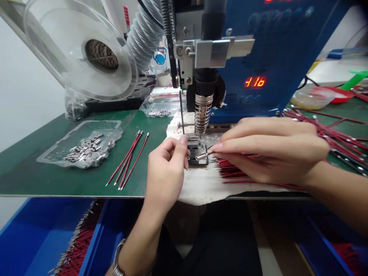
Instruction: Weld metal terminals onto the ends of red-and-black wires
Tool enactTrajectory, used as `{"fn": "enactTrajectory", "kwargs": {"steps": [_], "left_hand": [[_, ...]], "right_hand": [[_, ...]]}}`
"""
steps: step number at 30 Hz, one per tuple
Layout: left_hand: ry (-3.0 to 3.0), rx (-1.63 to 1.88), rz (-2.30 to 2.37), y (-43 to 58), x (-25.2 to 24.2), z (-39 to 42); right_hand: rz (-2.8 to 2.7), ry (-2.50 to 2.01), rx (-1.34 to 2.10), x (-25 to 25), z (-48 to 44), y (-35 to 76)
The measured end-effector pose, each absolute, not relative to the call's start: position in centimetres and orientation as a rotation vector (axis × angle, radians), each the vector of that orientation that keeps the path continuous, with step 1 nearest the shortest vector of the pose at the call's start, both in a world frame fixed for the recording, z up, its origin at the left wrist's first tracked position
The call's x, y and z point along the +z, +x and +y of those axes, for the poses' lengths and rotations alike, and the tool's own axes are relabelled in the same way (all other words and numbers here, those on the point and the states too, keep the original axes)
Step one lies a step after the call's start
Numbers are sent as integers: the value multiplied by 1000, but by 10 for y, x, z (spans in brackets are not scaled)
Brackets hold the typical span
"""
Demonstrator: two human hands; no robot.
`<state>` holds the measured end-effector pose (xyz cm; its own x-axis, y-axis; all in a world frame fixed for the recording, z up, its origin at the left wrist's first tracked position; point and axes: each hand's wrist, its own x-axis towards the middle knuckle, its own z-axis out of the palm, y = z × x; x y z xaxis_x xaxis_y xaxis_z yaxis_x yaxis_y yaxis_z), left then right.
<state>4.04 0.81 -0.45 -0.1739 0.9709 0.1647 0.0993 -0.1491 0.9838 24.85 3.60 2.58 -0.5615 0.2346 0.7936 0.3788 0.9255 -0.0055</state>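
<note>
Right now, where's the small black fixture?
Head view: the black fixture sits just right of centre, below the coil spring, between the left hand and the right hand.

Bright tabletop, dim below, wide-angle warp.
On my feed, even white light covers the green table; I get deep shadow under it where detail drops out. Glare on the clear reel and metal bracket; red digits glow. Right hand lit on top, shaded beneath. Edges stretch, top right corner goes dark, background bottle soft.
</note>
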Motion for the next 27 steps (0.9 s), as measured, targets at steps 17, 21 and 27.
{"fn": "enactTrajectory", "kwargs": {"steps": [17, 21, 27], "left_hand": [[1295, 1417, 1334, 41, -5, 8], [1297, 1412, 1331, 41, -5, 7], [1302, 1413, 1332, 41, -5, 6]], "right_hand": [[-2161, -315, -296, 23, 41, 247], [-2167, -330, -301, 24, 40, 248], [-2183, -336, -270, 25, 42, 247]]}}
